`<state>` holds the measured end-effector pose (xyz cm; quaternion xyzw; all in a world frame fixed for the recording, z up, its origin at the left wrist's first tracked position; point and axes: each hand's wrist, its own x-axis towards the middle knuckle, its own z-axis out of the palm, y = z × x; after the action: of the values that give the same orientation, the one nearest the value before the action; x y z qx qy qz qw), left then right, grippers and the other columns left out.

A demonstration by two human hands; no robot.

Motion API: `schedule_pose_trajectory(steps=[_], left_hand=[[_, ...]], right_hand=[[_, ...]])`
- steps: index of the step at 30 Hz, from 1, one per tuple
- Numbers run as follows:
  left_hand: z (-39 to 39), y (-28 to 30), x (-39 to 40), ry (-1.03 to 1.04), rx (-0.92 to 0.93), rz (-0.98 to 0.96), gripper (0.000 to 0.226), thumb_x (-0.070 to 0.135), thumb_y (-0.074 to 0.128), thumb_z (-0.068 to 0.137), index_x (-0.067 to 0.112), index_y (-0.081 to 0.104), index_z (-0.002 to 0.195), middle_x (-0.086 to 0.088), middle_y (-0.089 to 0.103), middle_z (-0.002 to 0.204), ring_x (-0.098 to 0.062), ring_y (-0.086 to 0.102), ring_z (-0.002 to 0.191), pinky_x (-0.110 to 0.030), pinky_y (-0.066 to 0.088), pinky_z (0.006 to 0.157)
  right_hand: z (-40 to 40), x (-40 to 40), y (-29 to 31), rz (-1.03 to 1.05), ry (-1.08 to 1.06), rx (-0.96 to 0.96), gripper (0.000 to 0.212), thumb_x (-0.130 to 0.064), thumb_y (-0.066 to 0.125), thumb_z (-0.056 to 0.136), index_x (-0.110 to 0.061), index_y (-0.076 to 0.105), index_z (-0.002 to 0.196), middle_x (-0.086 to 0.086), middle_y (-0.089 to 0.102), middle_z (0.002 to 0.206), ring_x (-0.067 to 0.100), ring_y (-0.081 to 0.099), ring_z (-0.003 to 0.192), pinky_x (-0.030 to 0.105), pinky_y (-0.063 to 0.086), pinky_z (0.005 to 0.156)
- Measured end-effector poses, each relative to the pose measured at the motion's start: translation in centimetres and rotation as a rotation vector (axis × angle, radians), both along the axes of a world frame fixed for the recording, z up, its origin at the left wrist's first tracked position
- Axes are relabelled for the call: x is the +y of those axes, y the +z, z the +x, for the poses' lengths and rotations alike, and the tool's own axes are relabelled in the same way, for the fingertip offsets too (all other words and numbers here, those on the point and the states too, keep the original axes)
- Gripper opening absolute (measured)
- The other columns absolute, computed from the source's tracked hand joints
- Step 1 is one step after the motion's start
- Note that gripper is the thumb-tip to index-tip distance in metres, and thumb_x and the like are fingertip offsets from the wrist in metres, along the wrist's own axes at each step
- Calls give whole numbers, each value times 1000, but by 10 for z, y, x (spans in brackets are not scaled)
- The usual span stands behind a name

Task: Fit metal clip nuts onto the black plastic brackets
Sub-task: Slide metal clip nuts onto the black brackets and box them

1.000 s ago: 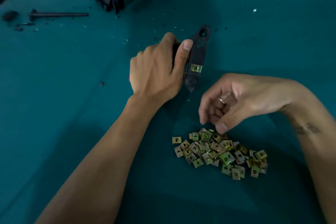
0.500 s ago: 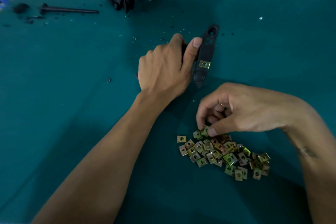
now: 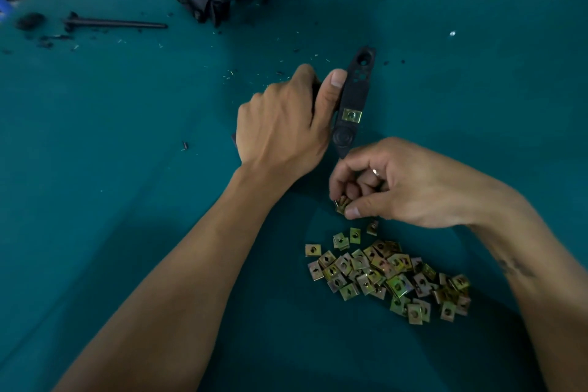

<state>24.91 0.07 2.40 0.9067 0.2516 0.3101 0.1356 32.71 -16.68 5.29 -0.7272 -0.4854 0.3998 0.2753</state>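
Left hand (image 3: 283, 124) grips bracket (image 3: 354, 99); right hand (image 3: 404, 184) apparently pinches nut (image 3: 342, 204)

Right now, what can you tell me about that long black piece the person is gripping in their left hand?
The black plastic bracket is a long, flat, matte strip that tapers to a point at its near end. Its far end has a large round hole with several small holes below it. A brass-coloured metal clip nut is already fitted across it, just above a round raised boss. It lies tilted on the green table, and the left hand grips its left edge, thumb along the side.
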Motion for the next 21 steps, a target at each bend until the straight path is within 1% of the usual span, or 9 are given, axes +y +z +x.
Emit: schedule_pose_trajectory(steps=[4,5,7,10,13,15,17,18,21], left_hand=[[0,0,0,-1,6,-6,54,65,12,99,21,36,79,11,25,58,-29,29,57,-37,19,55],[0,0,-1,-1,8,-7,54,65,12,99,22,36,79,11,25,58,-29,29,57,-37,19,55],[0,0,-1,0,10,-7,54,65,12,99,22,36,79,11,25,58,-29,29,57,-37,19,55],[0,1,-1,-4,9,-8,54,65,12,99,21,37,79,9,30,59,-30,31,57,-37,20,55],[0,1,-1,-10,10,-8,55,65,11,99,21,38,80,6,35,61,-31,33,58,-37,22,56],[0,1,-1,-8,14,-7,55,65,10,99,21,38,80,7,33,60,-30,32,58,-37,21,56],[0,1,-2,-3,22,-6,55,66,10,99,22,38,79,10,29,58,-28,31,57,-36,19,55],[0,1,-2,-3,24,-5,55,66,10,99,22,37,79,11,28,58,-28,31,57,-36,18,55],[0,1,-1,-10,22,-11,55,66,11,99,22,37,78,10,30,57,-28,33,55,-36,20,54]], right_hand=[[0,1,-1,57,14,-26,22,-12,83,83,-27,67,82,-3,66,83,15,57,59,36,49,56],[0,2,-1,63,16,-27,21,-13,83,83,-27,67,82,0,67,83,20,58,60,40,50,57],[2,2,-4,66,4,4,19,-13,83,84,-26,69,85,5,67,73,26,56,59,43,50,58],[3,2,-6,128,-57,122,21,-5,81,84,-21,75,96,-3,62,72,15,55,65,31,51,63],[5,2,-6,204,-78,198,16,2,78,83,-9,76,94,7,69,75,13,63,67,25,56,66],[6,2,-7,232,-76,232,12,-2,80,78,-4,75,89,14,72,80,16,67,70,25,57,69],[7,2,-9,252,-87,253,17,-12,83,71,-4,74,83,17,72,82,19,65,72,27,56,71],[7,2,-10,255,-96,275,19,-14,84,68,-5,74,82,15,73,81,20,64,72,27,55,69],[10,1,-12,247,-100,378,24,-13,83,69,-3,74,88,12,72,78,19,65,67,22,54,61]])
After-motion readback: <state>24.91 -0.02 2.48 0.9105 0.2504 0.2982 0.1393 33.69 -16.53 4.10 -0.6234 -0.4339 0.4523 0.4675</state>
